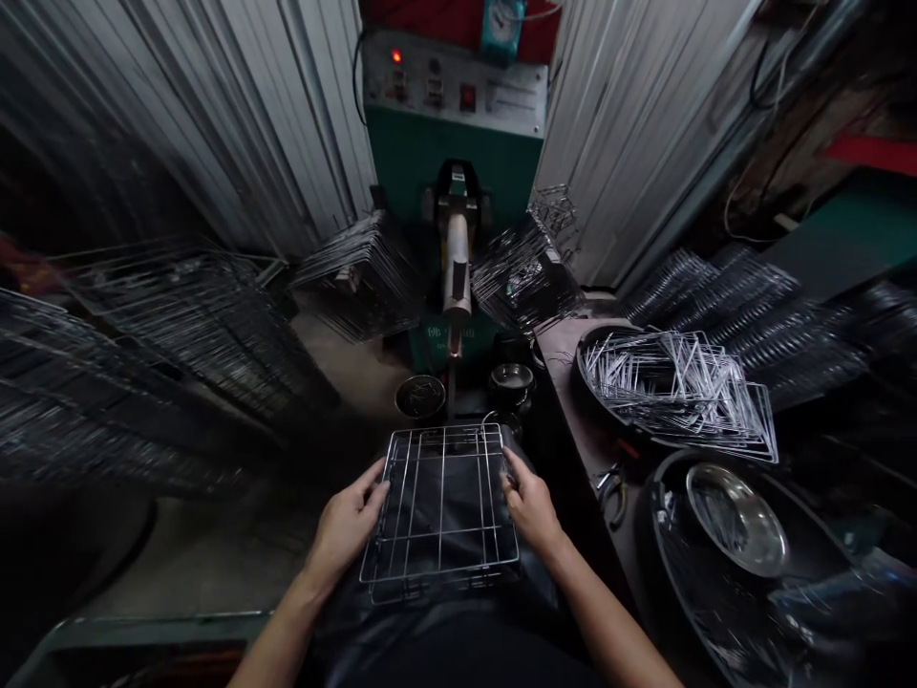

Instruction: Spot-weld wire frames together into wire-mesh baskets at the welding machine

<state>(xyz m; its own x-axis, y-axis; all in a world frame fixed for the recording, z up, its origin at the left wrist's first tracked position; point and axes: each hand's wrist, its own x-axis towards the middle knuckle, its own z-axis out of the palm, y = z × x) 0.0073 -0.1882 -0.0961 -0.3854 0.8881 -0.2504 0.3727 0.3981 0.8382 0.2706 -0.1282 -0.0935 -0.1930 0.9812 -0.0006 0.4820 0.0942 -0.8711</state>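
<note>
A square wire grid rack (442, 506) lies flat over my lap, over a dark apron. My left hand (349, 524) grips the rack's left edge with fingers curled around the wire. My right hand (530, 505) grips its right edge the same way. Straight ahead stands a green welding machine (454, 143) with its electrode arm (457, 258) pointing down toward me, just beyond the rack's far edge.
Stacks of finished wire racks (179, 325) fill the left side and flank the machine. On the right, a dark tray holds loose wire frames (680, 382), and a steel bowl (737, 516) sits in another round tray. Pliers (610, 487) lie on the bench. Two small bowls (420, 395) stand below the electrode.
</note>
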